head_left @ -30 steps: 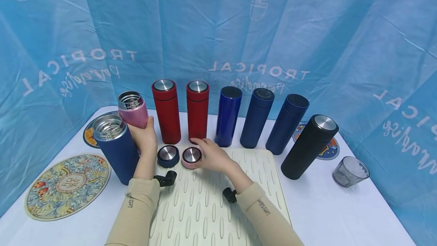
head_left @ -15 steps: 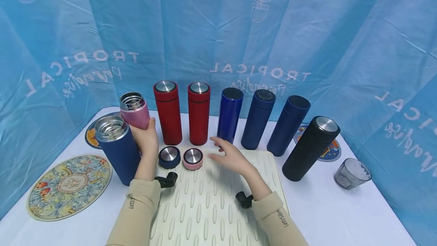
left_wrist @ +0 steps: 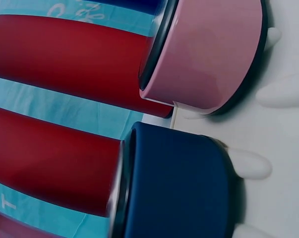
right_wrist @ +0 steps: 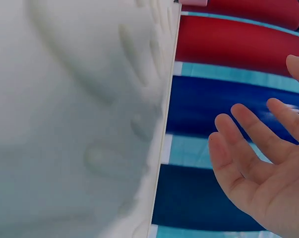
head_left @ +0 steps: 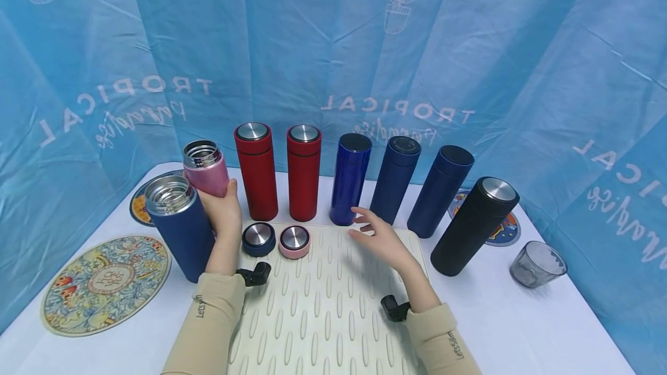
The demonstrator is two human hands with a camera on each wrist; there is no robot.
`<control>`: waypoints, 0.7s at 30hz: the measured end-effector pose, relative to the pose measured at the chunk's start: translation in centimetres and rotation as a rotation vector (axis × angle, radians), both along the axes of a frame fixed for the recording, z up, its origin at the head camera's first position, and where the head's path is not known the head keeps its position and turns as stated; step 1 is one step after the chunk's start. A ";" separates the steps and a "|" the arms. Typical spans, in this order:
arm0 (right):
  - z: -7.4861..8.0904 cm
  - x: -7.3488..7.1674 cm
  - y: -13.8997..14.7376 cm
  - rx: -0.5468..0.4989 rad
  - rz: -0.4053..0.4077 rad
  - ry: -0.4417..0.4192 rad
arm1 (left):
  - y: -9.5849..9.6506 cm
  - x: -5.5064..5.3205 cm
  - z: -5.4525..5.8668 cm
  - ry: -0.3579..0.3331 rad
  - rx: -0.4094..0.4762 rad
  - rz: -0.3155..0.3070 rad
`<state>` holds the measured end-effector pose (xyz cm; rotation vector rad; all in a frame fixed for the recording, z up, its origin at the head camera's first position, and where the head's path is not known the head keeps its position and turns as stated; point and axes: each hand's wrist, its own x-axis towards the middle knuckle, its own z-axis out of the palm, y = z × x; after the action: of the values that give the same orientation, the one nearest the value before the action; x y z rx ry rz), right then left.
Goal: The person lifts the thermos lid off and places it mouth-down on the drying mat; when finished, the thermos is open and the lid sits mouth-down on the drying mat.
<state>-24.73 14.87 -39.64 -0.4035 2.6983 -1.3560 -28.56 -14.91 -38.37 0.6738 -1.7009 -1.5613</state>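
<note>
My left hand (head_left: 223, 210) grips a pink vacuum flask (head_left: 207, 176) whose steel mouth is uncovered. Just in front of it stands a wide navy flask (head_left: 182, 230), also lidless. Two steel-topped lids rest on the cream ribbed mat (head_left: 307, 317): a navy lid (head_left: 258, 241) and a pink lid (head_left: 294, 243). Both lids fill much of the left wrist view, with only a fingertip of the left hand at its edge. Over the mat's back right part, my right hand (head_left: 383, 243) hovers with relaxed, spread fingers and holds nothing. Its fingertips overlap the glossy blue flask (head_left: 351, 181) in the head view.
Two red flasks (head_left: 304, 181), two navy flasks (head_left: 395, 181) and a black flask (head_left: 471, 230) stand capped along the back. A clear glass (head_left: 538, 265) sits at right. Patterned round mats (head_left: 106, 285) lie on the white table, before a blue curtain (head_left: 292, 45).
My right hand has let go of the pink lid and moved right, away from it. The left hand keeps its hold on the pink flask in the same place.
</note>
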 end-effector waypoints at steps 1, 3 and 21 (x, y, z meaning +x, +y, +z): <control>0.0 0.1 0.3 0.002 -0.005 -0.001 | 0.0 0.0 0.0 0.000 -0.004 0.002; 0.0 0.2 0.8 0.004 -0.014 -0.006 | 0.0 0.0 -0.1 0.001 -0.010 0.005; -0.8 0.8 5.7 0.055 -0.133 -0.029 | 0.2 0.2 0.2 -0.032 0.001 -0.017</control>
<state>-23.93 20.56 -40.46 -0.2009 2.7752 -1.3039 -28.37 -14.70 -38.15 0.6898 -1.7337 -1.5711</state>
